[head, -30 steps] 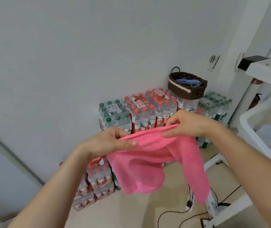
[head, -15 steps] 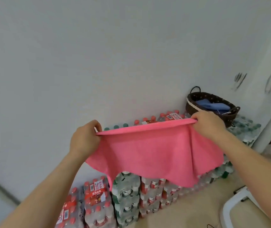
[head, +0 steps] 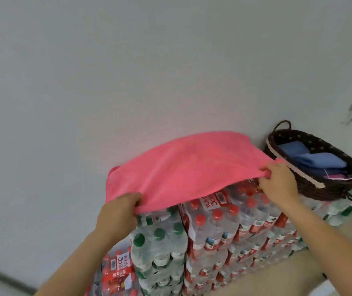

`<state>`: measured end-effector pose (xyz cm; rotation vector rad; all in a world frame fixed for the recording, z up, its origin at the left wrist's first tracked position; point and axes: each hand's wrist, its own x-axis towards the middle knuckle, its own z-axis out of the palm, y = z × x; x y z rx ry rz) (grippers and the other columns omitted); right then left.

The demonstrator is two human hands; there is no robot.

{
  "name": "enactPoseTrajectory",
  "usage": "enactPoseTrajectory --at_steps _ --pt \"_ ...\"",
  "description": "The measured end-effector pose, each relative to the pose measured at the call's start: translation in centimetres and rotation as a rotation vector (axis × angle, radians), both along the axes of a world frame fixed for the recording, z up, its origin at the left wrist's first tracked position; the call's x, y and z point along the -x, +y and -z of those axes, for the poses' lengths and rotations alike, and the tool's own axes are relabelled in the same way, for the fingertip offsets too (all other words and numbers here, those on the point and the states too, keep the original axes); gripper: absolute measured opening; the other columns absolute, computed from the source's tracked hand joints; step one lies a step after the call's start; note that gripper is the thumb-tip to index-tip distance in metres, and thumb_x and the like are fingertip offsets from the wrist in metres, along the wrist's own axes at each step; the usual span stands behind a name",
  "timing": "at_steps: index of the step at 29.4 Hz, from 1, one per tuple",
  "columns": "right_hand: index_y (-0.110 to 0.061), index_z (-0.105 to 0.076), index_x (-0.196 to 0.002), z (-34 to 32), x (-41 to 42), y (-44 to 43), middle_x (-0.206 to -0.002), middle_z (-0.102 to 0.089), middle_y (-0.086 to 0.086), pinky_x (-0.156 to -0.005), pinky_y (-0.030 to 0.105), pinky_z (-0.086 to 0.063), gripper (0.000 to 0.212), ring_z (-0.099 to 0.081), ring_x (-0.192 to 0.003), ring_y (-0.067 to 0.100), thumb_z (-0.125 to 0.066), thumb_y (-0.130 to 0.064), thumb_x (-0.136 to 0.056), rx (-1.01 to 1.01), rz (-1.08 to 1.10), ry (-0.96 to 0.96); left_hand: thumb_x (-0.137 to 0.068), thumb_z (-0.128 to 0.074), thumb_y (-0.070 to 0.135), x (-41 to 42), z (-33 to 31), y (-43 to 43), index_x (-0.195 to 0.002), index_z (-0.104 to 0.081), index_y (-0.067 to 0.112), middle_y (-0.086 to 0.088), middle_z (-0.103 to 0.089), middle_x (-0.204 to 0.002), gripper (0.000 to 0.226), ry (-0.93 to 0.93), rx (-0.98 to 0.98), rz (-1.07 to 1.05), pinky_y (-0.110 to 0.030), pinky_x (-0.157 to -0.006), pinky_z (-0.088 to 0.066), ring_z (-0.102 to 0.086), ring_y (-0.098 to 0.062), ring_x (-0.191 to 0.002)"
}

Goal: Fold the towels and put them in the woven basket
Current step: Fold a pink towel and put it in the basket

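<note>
The pink towel [head: 183, 165] is held in the air, spread out wide between both hands, above the stacked packs of bottled water. Its near edge is stretched from hand to hand. The far part is billowed upward and lies close to the white wall [head: 128, 71]; whether it touches the wall cannot be told.

The near left corner of the towel is grasped by the left hand [head: 118, 214], with the fingers curled round the cloth. The near right edge is pinched by the right hand [head: 277, 184], with the fingers bent over the hem.

The woven basket [head: 320, 193], dark brown with a pale rim band and loop handles, is set on top of the bottle packs at the right, against the wall. It is located just beside the right end of the towel. Folded blue towels [head: 318, 159] are laid inside it.

Packs of red-capped bottles [head: 224, 227] are stacked directly under the towel and the right hand. Packs of green-capped bottles [head: 160, 238] are stacked beside them, below the left hand. A beige floor [head: 277, 278] is seen at the lower right.
</note>
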<state>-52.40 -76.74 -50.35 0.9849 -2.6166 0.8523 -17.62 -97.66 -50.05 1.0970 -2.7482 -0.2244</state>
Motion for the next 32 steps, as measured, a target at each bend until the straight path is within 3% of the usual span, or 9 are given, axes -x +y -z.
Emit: enactPoseTrajectory --at_steps 5,10,13,15,17,20,23,29,32 --pt "-0.01 -0.075 -0.093 7.5 -0.4 0.1 -0.092 -0.067 0.01 -0.075 0.034 -0.047 0.019 -0.058 -0.084 0.025 -0.066 -0.002 -0.077 -0.286 -0.02 -0.059 -0.075 -0.051 0.006 0.3 5.7 -0.3 -0.065 -0.039 0.03 0.015 -0.048 -0.068 0.029 -0.363 -0.336 0.286 -0.015 -0.055 -0.037 -0.049 -0.007 -0.067" --pt "-0.013 -0.075 -0.095 10.8 -1.0 0.9 -0.095 -0.068 0.005 -0.086 0.04 -0.05 0.027 -0.06 -0.093 0.025 -0.06 0.002 -0.078 -0.283 0.081 -0.262 -0.082 -0.046 0.009 1.3 6.1 -1.2 -0.059 -0.056 0.023 0.012 -0.061 -0.055 0.029 -0.561 -0.604 0.434 -0.025 -0.06 -0.056 -0.06 -0.01 -0.056" --pt "-0.013 -0.061 -0.056 10.5 -1.4 0.8 -0.06 -0.055 0.005 -0.058 0.033 -0.045 0.025 -0.052 -0.06 0.023 -0.053 -0.004 -0.078 -0.225 0.175 -0.35 -0.08 -0.051 0.017 3.0 5.4 -2.4 -0.078 -0.069 0.027 0.013 -0.069 -0.071 0.02 -0.53 -0.668 0.491 -0.026 -0.072 -0.057 -0.064 -0.003 -0.065" --pt "-0.006 -0.051 -0.056 10.4 -1.9 0.3 -0.058 -0.047 0.009 -0.052 0.031 -0.035 0.025 -0.043 -0.055 0.022 -0.052 -0.005 -0.081 -0.109 0.28 -0.445 -0.079 -0.056 0.014 5.1 5.1 -3.7 -0.082 -0.07 0.025 0.022 -0.064 -0.066 0.019 -0.38 -0.639 0.527 -0.014 -0.068 -0.048 -0.057 0.007 -0.062" --pt "-0.004 -0.057 -0.085 10.5 -2.0 0.2 -0.082 -0.057 0.012 -0.066 0.035 -0.043 0.006 -0.052 -0.073 0.025 -0.057 -0.01 -0.085 0.145 0.442 -0.629 -0.08 -0.058 0.014 7.7 4.5 -4.4 -0.087 -0.072 0.023 0.022 -0.065 -0.072 0.018 -0.215 -0.551 0.552 -0.012 -0.067 -0.041 -0.053 0.007 -0.065" --pt "-0.015 -0.045 -0.122 11.0 -1.7 0.7 -0.114 -0.051 0.008 -0.084 0.045 -0.049 0.043 -0.051 -0.103 0.027 -0.065 -0.026 -0.086 0.509 0.616 -1.12 -0.085 -0.059 0.012 11.9 4.4 -4.3 -0.098 -0.073 0.021 0.015 -0.066 -0.088 0.021 -0.061 -0.506 0.53 -0.005 -0.068 -0.035 -0.054 0.003 -0.075" --pt "-0.019 -0.048 -0.122 11.4 -0.8 1.4 -0.116 -0.054 0.006 -0.087 0.046 -0.05 0.045 -0.054 -0.104 0.026 -0.068 -0.034 -0.085 0.679 0.637 -1.358 -0.086 -0.058 0.012 17.0 3.7 -3.7 -0.1 -0.074 0.02 0.012 -0.07 -0.094 0.022 0.032 -0.477 0.507 -0.009 -0.074 -0.037 -0.056 -0.001 -0.08" --pt "-0.01 -0.061 -0.108 13.7 1.3 2.0 -0.084 -0.061 0.005 -0.037 0.017 -0.037 0.03 -0.045 -0.061 0.01 -0.072 -0.009 -0.08 1.089 0.683 -1.541 -0.086 -0.056 0.021 28.6 4.6 -2.7 -0.095 -0.075 0.016 -0.006 -0.074 -0.096 0.021 0.03 -0.465 0.421 -0.031 -0.082 -0.049 -0.066 -0.023 -0.094" --pt "-0.011 -0.062 -0.102 15.3 1.8 2.8 -0.086 -0.059 0.007 -0.033 0.017 -0.026 0.03 -0.037 -0.052 0.009 -0.077 -0.01 -0.076 1.061 0.703 -1.62 -0.085 -0.054 0.025 34.0 6.4 -1.8 -0.097 -0.074 0.016 -0.008 -0.072 -0.102 0.025 -0.011 -0.439 0.372 -0.036 -0.085 -0.051 -0.066 -0.027 -0.098"
